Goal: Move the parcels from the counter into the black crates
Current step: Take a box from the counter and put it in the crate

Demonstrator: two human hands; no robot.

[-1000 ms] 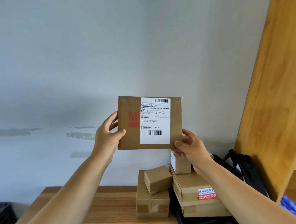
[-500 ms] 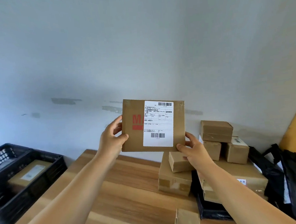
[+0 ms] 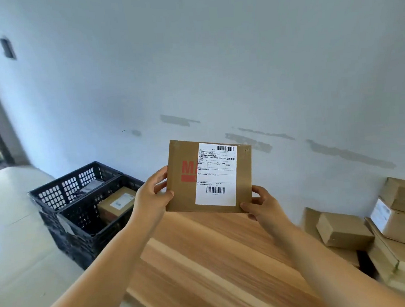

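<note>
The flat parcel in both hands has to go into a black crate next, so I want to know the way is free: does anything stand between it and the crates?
Nothing visible does. The flat parcel is held up by the left hand and right hand; only open air separates it from the black crates lower left. The nearer crate already holds a labelled box, with room beside it.

Both arms outstretched, left hand and right hand gripping, thumbs forward

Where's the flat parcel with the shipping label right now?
Held up mid-frame by left hand and right hand, the flat parcel is above the counter, right of the black crates.
</note>
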